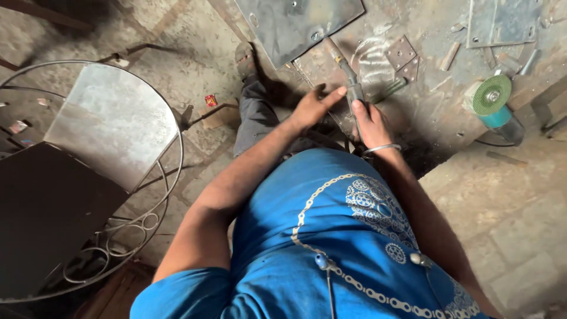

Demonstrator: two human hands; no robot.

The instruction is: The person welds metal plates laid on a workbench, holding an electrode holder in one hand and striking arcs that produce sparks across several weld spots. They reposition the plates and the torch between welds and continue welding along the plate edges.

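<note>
**Inspector:** Start with the largest items. What occupies the left of the frame?

**Assistant:** A round metal frame (88, 177) of bent rod with scrollwork, lying on the concrete floor (502, 212). A pale steel sheet (112, 121) lies across it, and a dark panel (41, 218) covers its lower left portion. Probably parked there to keep the working area free.

**Inspector:** And at the top of the frame?

**Assistant:** A grey steel plate (295, 23) with drilled holes at top centre, and a second plate (502, 20) at top right. Small offcuts lie scattered between them on the floor.

**Inspector:** The person?

**Assistant:** Blue shirt (331, 236) fills the lower centre; one trousered leg (257, 115) stretches toward the upper centre, apparently braced for crouching low over the work.

**Inspector:** Power tools?

**Assistant:** An angle grinder (493, 103) with a green disc rests at the right, apart from both hands, disc upward.

**Inspector:** Now the hands.

**Assistant:** The right hand (369, 124), bangle at the wrist, has its grip wrapped around a slim rod-like metal tool (349, 77) running toward the upper centre. The left hand (316, 103) has a wide grip, fingers extended flat toward the tool's shaft, seemingly to steady it; whether they touch it I cannot tell.
</note>
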